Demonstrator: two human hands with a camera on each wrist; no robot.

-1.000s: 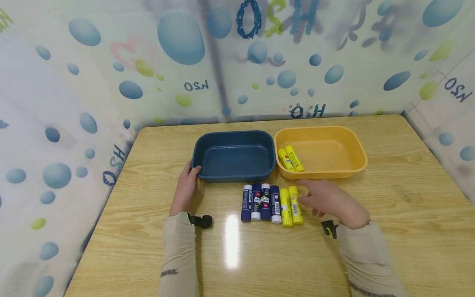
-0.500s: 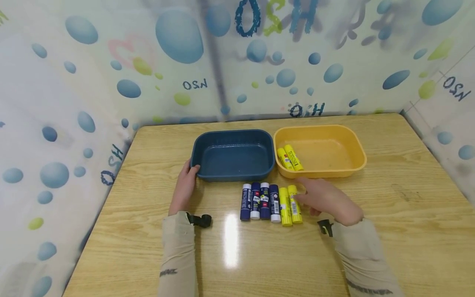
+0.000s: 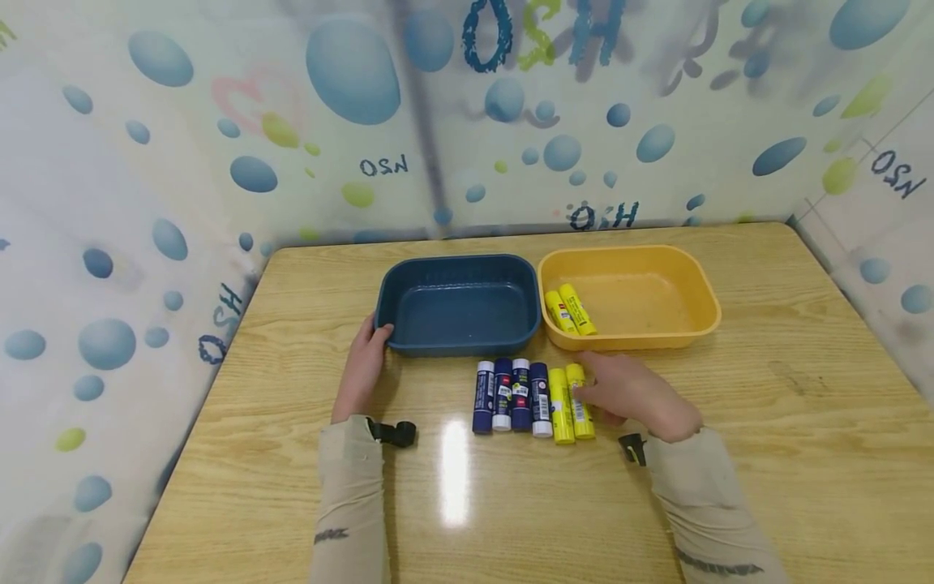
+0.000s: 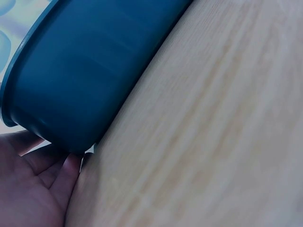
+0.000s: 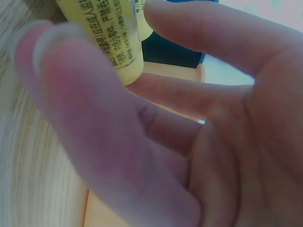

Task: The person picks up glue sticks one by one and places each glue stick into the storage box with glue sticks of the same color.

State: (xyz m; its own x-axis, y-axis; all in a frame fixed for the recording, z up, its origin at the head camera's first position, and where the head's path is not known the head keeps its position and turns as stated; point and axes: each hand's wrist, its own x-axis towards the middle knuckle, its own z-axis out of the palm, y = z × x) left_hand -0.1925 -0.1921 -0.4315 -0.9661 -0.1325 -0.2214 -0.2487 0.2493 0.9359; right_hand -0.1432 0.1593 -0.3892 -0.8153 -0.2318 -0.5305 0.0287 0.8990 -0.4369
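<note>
My left hand [image 3: 361, 365] holds the near-left corner of a blue plastic bin [image 3: 461, 350], thumb at the rim and fingers along its outer side. In the left wrist view, those fingers press against the bin's underside corner [image 4: 71, 137]. My right hand [image 3: 638, 393] reaches over the rightmost yellow glue stick [image 3: 582, 425]. Its fingers are spread apart, with the thumb and index finger near the stick, and nothing is gripped. The right wrist view shows that yellow glue stick [image 5: 113, 38] just beyond the fingers. Another yellow glue stick [image 3: 561, 414] lies alongside on the left.
Several dark blue glue sticks with white ends [image 3: 521, 397] lie in the same row, left of the yellow ones. A yellow bin [image 3: 671, 339] stands beside the blue one, holding two yellow glue sticks [image 3: 576, 310]. A patterned wall [image 3: 467, 186] rises behind the wooden table [image 3: 788, 454].
My right hand has shifted slightly left, closer over the rightmost yellow glue stick. The left hand stays at the blue bin. The glue sticks and bins keep their places.
</note>
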